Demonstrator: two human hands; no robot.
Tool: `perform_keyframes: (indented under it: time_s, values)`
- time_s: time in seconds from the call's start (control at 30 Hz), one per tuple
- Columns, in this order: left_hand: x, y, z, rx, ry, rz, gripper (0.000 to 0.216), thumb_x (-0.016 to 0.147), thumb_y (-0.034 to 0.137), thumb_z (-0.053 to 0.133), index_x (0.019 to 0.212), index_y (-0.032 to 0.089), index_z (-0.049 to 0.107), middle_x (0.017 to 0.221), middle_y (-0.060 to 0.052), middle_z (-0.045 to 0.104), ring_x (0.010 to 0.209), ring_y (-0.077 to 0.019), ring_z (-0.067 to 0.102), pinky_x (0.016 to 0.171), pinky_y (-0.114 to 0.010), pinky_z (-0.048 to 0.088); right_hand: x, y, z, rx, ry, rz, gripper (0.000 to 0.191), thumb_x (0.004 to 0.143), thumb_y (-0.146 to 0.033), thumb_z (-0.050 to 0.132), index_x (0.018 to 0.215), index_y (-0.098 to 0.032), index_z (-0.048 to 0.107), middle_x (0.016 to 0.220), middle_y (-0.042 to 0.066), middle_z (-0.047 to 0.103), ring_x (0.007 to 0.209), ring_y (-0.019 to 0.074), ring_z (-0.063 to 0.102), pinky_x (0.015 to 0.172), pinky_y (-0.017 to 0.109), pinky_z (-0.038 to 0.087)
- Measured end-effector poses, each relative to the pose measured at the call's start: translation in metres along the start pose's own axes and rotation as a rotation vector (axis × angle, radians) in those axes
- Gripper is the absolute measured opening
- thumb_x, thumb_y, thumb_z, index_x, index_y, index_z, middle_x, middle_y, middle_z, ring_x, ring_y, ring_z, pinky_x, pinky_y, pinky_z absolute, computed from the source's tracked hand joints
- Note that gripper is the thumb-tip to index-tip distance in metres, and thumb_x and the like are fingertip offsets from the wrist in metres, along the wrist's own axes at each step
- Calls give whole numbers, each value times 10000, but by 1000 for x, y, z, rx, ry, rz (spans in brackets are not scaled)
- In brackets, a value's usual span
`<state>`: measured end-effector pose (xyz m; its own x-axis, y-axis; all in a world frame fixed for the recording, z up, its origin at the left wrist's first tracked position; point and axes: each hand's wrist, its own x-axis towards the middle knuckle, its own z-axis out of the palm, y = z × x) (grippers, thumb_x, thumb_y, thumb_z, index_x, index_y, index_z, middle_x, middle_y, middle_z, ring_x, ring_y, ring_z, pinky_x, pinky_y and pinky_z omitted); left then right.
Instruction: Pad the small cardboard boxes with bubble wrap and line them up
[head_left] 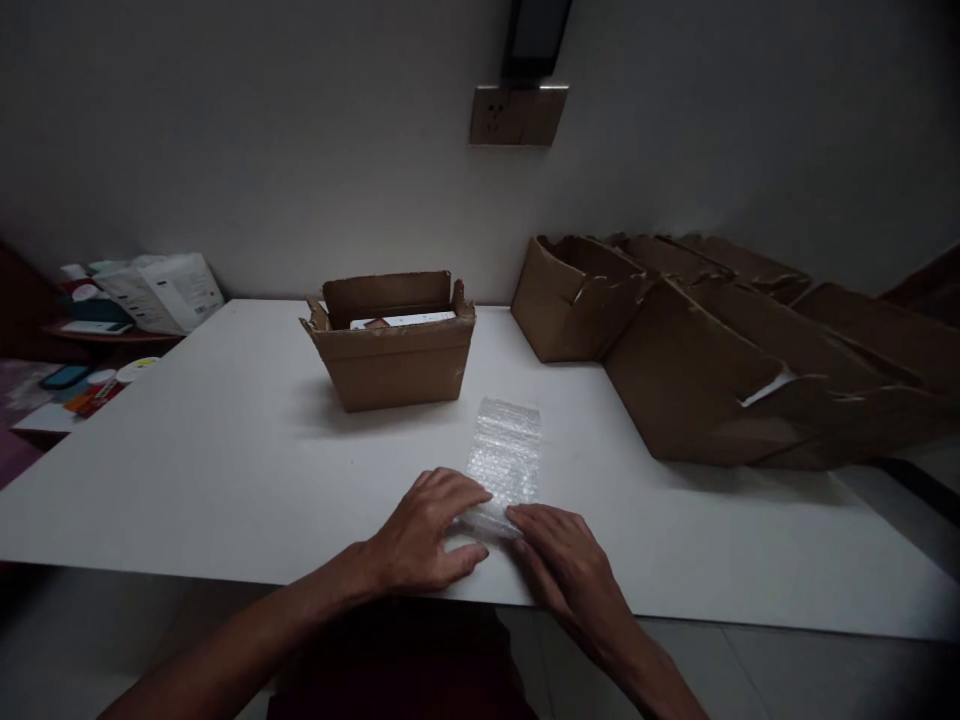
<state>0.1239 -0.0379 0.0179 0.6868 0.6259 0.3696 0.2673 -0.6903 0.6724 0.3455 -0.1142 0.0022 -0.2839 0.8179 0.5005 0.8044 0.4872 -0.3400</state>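
Note:
A clear sheet of bubble wrap [504,450] lies on the white table [247,470], its near end folded or bunched between my hands. My left hand [431,530] rests at its near left corner, fingers stretched over the edge and thumb held apart. On the near right corner is my right hand [562,555], its fingers pressed together and bent onto the wrap; its thumb is mostly hidden. Beyond the wrap, slightly left, an open cardboard box [397,370] stands upright. Inside it, the top of a white item [427,320] shows.
Several open brown cardboard boxes [690,370] crowd the right side by the wall. Left of the table, a low shelf holds white packets [169,290] and small containers [101,380]. A socket plate [517,115] is on the wall, below a dark device [536,38].

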Motion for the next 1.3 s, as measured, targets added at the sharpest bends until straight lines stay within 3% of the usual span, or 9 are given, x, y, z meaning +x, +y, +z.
perform_keyframes:
  time_s: [0.13, 0.3, 0.43, 0.57, 0.67, 0.9, 1.03, 1.13, 1.3]
  values:
    - [-5, 6, 10, -14, -7, -156, 299, 870, 156, 553, 1152, 201, 640, 1022, -66, 735, 928, -217, 640, 874, -406, 489, 0, -3, -5, 88, 26, 94, 239, 974, -203, 512, 1179, -259, 620, 1010, 40, 746, 894, 190, 687, 762, 346, 561]
    - [10, -3, 14, 36, -20, -409, 307, 869, 203, 559, 1163, 196, 646, 965, -63, 730, 824, -206, 644, 825, -374, 510, -8, -4, -9, -153, 164, -6, 359, 919, -194, 596, 1277, -198, 566, 1231, 127, 662, 1129, 267, 603, 906, 438, 482]
    - [18, -10, 14, 159, -10, -355, 285, 870, 229, 584, 1143, 180, 650, 937, -72, 707, 900, -235, 631, 869, -399, 491, -3, 0, -6, -241, 10, -96, 326, 894, -197, 608, 1220, -202, 602, 1237, 108, 680, 1185, 300, 576, 929, 466, 446]
    - [8, -6, 13, 175, 77, -133, 339, 856, 287, 639, 1183, 197, 618, 1207, -122, 645, 1133, -286, 565, 970, -466, 440, 6, 1, -3, -173, -15, -43, 265, 946, -167, 510, 1161, -228, 651, 1076, 81, 742, 962, 240, 663, 863, 440, 476]
    - [-5, 3, 9, 99, 9, -8, 355, 865, 188, 602, 1217, 233, 591, 1158, -90, 683, 1095, -260, 586, 983, -469, 421, 5, -1, -7, -10, -32, 20, 267, 970, -222, 499, 1179, -257, 661, 996, 57, 756, 866, 210, 680, 786, 391, 524]
    - [6, 6, 7, 70, -45, -250, 355, 885, 180, 544, 1236, 182, 599, 1116, -99, 711, 999, -264, 608, 925, -448, 455, -4, -8, -13, -106, 53, 16, 311, 927, -247, 580, 1235, -220, 613, 1263, 125, 662, 1123, 275, 614, 900, 447, 496]
    - [20, -2, 11, 118, -22, -333, 355, 887, 242, 575, 1224, 136, 608, 1127, -136, 695, 1048, -300, 594, 986, -502, 418, 2, -3, -7, -244, -46, -59, 318, 899, -257, 614, 1212, -203, 616, 1252, 132, 669, 1112, 296, 606, 903, 473, 460]
    - [17, -2, 11, -41, 100, -438, 402, 890, 307, 582, 1261, 151, 570, 1109, -128, 671, 1001, -266, 597, 947, -472, 459, 8, 9, 2, -211, -19, -39, 275, 936, -214, 535, 1193, -199, 634, 1096, 111, 739, 977, 261, 666, 853, 447, 485]
    - [-1, 10, 16, -724, 285, -711, 635, 832, 227, 610, 1418, 135, 384, 1360, -190, 548, 1172, -240, 589, 1006, -393, 470, 14, 11, 9, 53, 75, 201, 288, 959, -334, 526, 1193, -229, 657, 1032, 87, 761, 878, 250, 705, 735, 389, 568]
